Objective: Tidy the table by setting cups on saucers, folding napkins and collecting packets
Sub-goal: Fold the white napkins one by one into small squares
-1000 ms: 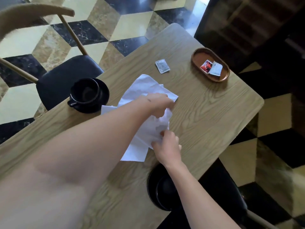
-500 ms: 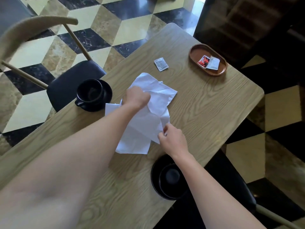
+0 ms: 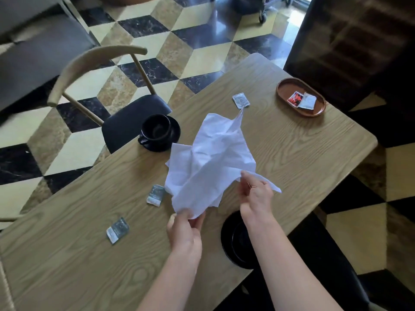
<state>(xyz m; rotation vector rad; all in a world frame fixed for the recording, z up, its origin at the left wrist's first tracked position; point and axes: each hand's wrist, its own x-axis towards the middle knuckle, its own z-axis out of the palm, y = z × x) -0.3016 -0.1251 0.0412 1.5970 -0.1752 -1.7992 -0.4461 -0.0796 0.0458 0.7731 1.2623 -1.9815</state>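
Head view: left hand (image 3: 186, 230) and right hand (image 3: 256, 194) each pinch an edge of the napkin (image 3: 211, 162), lifted above the table (image 3: 292, 158); light, limp, creased, likely tearable, so grip corners and keep it taut

Crumpled white cloth napkin (image 3: 211, 162) on a matt grained wooden table (image 3: 303, 153), beside a glossy black cup (image 3: 156, 129).
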